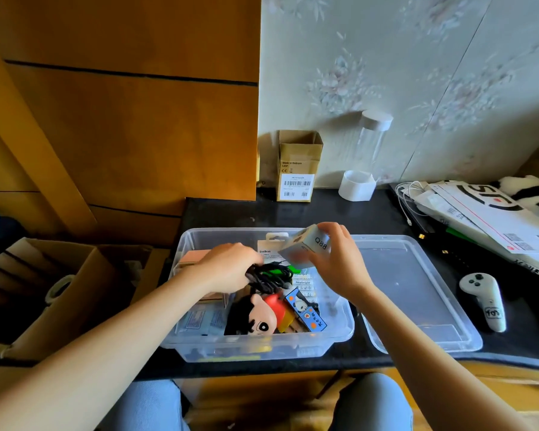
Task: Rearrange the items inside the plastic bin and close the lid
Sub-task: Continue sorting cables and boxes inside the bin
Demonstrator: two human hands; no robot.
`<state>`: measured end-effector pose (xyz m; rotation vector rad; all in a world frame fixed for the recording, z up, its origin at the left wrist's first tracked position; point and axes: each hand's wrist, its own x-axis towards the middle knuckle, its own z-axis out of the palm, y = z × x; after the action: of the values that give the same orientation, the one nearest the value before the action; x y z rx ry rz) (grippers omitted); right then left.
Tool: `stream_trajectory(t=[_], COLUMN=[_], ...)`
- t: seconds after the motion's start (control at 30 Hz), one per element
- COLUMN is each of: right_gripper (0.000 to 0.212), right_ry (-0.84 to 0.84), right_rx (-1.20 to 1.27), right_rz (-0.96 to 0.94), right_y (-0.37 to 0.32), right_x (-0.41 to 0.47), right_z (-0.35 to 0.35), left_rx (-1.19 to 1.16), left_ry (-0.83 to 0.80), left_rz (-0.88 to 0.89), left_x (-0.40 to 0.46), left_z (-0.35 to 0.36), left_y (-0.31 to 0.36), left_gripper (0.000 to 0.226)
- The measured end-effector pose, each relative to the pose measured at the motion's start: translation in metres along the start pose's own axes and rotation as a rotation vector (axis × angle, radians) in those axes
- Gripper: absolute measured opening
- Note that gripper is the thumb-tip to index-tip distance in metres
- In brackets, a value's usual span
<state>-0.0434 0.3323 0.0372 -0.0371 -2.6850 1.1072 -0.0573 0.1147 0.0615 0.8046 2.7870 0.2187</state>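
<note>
A clear plastic bin (339,325) stands on the black desk in front of me. Its clear lid (417,293) lies flat to the right, touching the bin. My right hand (339,262) grips a small white box marked Q88 (305,247), tilted above the bin's back half. My left hand (227,265) reaches into the bin and holds a bundle of black cable (268,276). Inside lie a cartoon doll (259,315) with a red shirt, a blue panda-print box (305,309), a white Belkin package (269,253), a pink-brown box (193,258) and flat packets.
A white game controller (486,300) lies right of the lid. Papers, white cables and a panda plush (532,194) crowd the desk's far right. A brown carton (296,166) and a clear lidded jar (367,150) stand by the wall. An open cardboard box (44,293) sits at left.
</note>
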Motion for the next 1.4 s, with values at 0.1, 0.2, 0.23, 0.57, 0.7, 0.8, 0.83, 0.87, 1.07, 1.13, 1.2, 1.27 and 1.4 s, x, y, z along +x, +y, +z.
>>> stream_trajectory(t=[0.1,0.2,0.23,0.57,0.7,0.8,0.83,0.87,1.07,1.13,1.2,1.27,1.4], right_gripper=[0.05,0.046,0.045,0.045,0.044,0.042,0.043,0.044,0.046,0.045,0.044,0.044,0.044], right_ry=[-0.059,-0.093,-0.104,-0.142,-0.13,-0.159,-0.17,-0.175,-0.201,-0.21,-0.199,-0.174,-0.124], right_rx=[-0.067,-0.167,-0.184,-0.067,-0.028,-0.002,0.001,0.001,-0.025,-0.026,-0.019,-0.026,-0.052], right_rz=[-0.017,-0.013,-0.022,-0.022,-0.022,-0.009,-0.005,-0.002,0.017,0.02,0.03,0.03,0.004], right_y=[-0.005,-0.005,-0.005,-0.004,-0.008,-0.011,-0.011,-0.012,-0.012,-0.011,-0.01,-0.009,-0.008], right_x=[0.002,0.001,0.001,0.0,0.0,-0.001,-0.001,-0.002,-0.003,-0.004,-0.004,-0.005,-0.004], right_z=[-0.001,0.0,0.002,0.023,0.024,0.025,0.026,0.027,0.031,0.032,0.031,0.031,0.029], left_rx=[0.071,0.08,0.057,-0.633,-0.89,-0.955,-0.929,-0.895,-0.351,-0.109,0.0,0.085,-0.037], left_ry=[-0.018,0.033,0.049,0.405,0.471,0.369,0.323,0.288,0.184,0.134,0.11,0.058,-0.195], left_rz=[0.047,0.059,0.059,-0.003,-0.033,-0.069,-0.086,-0.109,-0.187,-0.182,-0.158,-0.161,-0.222], left_x=[-0.017,-0.023,-0.024,-0.038,-0.05,-0.06,-0.063,-0.065,-0.073,-0.076,-0.078,-0.079,-0.081], left_z=[-0.005,-0.004,-0.003,0.005,-0.006,-0.01,-0.009,-0.007,-0.004,-0.007,-0.009,-0.01,-0.025], left_y=[0.005,0.004,0.003,-0.018,-0.029,-0.04,-0.043,-0.045,-0.055,-0.056,-0.056,-0.057,-0.047], left_gripper=[0.009,0.025,0.031,0.033,0.025,0.019,0.018,0.019,0.014,0.027,0.035,0.048,0.085])
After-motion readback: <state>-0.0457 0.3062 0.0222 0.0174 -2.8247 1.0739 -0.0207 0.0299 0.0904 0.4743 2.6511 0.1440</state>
